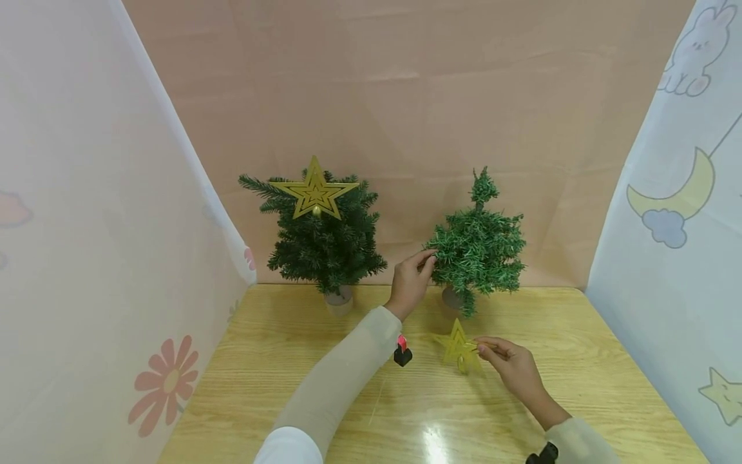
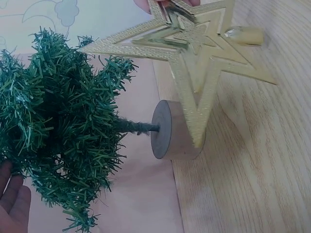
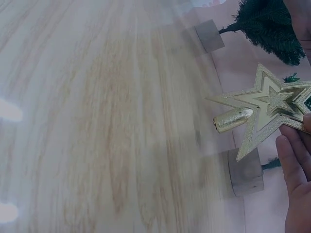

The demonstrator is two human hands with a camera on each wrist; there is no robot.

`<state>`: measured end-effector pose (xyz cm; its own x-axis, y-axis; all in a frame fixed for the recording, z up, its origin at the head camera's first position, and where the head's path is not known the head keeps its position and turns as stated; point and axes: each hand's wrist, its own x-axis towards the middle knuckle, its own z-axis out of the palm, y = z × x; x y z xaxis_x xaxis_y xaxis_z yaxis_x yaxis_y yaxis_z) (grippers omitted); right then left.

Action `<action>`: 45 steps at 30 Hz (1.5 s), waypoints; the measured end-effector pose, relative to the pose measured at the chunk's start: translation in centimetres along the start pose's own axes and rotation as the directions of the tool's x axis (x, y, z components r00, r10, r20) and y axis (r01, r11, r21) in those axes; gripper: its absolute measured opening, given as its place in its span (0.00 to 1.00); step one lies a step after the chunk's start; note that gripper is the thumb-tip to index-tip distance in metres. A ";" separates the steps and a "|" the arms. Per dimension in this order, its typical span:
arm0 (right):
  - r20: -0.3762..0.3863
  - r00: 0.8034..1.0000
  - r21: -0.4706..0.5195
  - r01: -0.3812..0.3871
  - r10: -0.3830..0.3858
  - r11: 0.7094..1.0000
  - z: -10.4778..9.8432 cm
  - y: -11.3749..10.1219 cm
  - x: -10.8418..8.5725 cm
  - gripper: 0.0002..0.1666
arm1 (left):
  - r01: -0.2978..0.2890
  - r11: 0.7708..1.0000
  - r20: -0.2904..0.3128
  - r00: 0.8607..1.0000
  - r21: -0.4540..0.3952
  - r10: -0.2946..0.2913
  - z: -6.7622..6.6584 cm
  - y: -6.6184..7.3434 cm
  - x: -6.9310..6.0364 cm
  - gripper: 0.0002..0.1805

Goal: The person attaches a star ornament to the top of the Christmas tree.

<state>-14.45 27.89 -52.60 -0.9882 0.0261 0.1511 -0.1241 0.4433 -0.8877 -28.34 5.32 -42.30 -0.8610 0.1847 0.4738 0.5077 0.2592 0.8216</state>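
A gold star tree topper (image 1: 458, 348) with a short tubular socket is pinched at one point by my right hand (image 1: 513, 367). It hangs tilted above the table, in front of the lighter green Christmas tree (image 1: 478, 248). My left hand (image 1: 410, 280) is at that tree's left side, thumb and forefinger at the tip of a branch. In the left wrist view its fingers (image 2: 14, 199) are partly hidden by foliage. The tree stands on a round wooden base (image 2: 177, 130); its narrow top bears no star.
A darker Christmas tree (image 1: 327, 248) with a gold star (image 1: 315, 190) near its top stands to the left on its own base (image 1: 339, 301). Behind the wooden table (image 1: 278, 361) hangs a pinkish-beige cloth (image 1: 377, 96). Printed white cloths (image 1: 116, 193) flank both sides.
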 end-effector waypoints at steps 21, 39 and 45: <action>-0.012 0.976 -0.131 0.212 -0.216 0.968 -4.2 -6.4 1.1 0.13 | -0.007 1.000 0.032 0.999 -0.001 0.007 0.1 -0.4 -0.1 0.17; -0.046 0.969 0.009 0.244 -0.243 0.970 -8.4 -13.7 4.5 0.17 | -0.004 1.000 0.013 1.000 0.027 0.004 0.0 -0.2 0.3 0.17; -0.094 0.948 0.098 0.312 -0.303 0.945 -9.0 -15.8 6.2 0.20 | -0.001 1.000 0.002 1.000 0.014 0.001 -0.1 -0.4 0.1 0.16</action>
<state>-17.83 29.15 -33.69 -0.8910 -0.0252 0.4533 -0.4342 0.3395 -0.8344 -28.61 5.15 -42.55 -0.8604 0.1870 0.4741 0.5091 0.2724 0.8165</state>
